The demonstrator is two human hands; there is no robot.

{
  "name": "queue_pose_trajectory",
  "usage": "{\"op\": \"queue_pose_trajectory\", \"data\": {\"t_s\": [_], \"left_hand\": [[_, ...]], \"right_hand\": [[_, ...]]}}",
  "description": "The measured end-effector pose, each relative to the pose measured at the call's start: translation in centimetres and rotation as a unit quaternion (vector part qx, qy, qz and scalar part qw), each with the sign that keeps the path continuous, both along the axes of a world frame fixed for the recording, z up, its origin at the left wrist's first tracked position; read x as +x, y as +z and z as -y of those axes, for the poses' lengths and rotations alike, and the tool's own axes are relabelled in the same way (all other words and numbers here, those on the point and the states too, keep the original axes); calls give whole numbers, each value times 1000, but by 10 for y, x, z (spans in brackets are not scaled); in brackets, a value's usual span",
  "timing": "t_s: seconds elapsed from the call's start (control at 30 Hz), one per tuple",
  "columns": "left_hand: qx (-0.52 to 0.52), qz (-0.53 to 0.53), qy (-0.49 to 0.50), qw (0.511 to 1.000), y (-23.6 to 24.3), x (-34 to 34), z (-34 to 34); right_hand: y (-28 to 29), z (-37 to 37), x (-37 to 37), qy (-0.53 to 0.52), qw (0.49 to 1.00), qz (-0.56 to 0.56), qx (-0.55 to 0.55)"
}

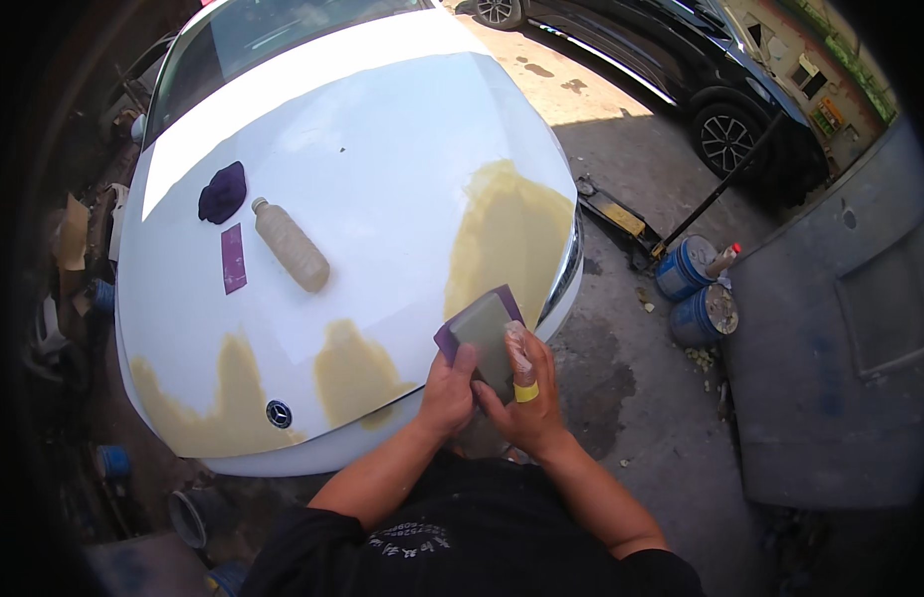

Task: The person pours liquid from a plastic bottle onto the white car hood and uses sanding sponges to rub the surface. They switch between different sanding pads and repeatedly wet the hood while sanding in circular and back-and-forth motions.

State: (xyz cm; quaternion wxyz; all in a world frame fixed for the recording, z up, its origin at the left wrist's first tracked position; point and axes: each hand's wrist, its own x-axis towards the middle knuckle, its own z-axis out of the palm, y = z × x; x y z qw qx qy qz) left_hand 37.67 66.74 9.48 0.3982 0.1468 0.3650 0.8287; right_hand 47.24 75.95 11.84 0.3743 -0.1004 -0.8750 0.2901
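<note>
Both hands hold a grey-green sanding block (pixel 484 340) with purple sandpaper (pixel 505 296) showing along its far edges. My left hand (pixel 448 394) grips its near left side, thumb on top. Along the right side lies my right hand (pixel 532 400), whitish dust on its fingers and a yellow band round one of them. The block is over the front edge of a white car hood (pixel 382 229); whether it touches the hood I cannot tell. Beyond it, a tan filler patch (pixel 512 229) covers the hood's right corner.
On the hood lie a plastic bottle (pixel 293 247) of cloudy liquid, a dark purple cloth (pixel 223 193) and a purple sandpaper strip (pixel 233 259). At right are a floor jack (pixel 621 217), blue buckets (pixel 703 313), a grey panel (pixel 830 378) and a black car (pixel 661 60).
</note>
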Motion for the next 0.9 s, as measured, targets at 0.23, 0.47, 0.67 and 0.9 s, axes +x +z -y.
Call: {"op": "queue_pose_trajectory", "data": {"t_s": [0.23, 0.47, 0.67, 0.9], "left_hand": [[44, 6, -31, 999, 14, -5, 7], [33, -8, -22, 999, 18, -8, 10], [37, 11, -14, 999, 28, -10, 11], [36, 0, -33, 999, 35, -8, 11]], "right_hand": [[11, 4, 0, -1, 1000, -21, 5], [19, 5, -1, 13, 998, -54, -15], [21, 4, 1, 30, 993, -97, -53], [24, 10, 0, 2, 998, -58, -4]]}}
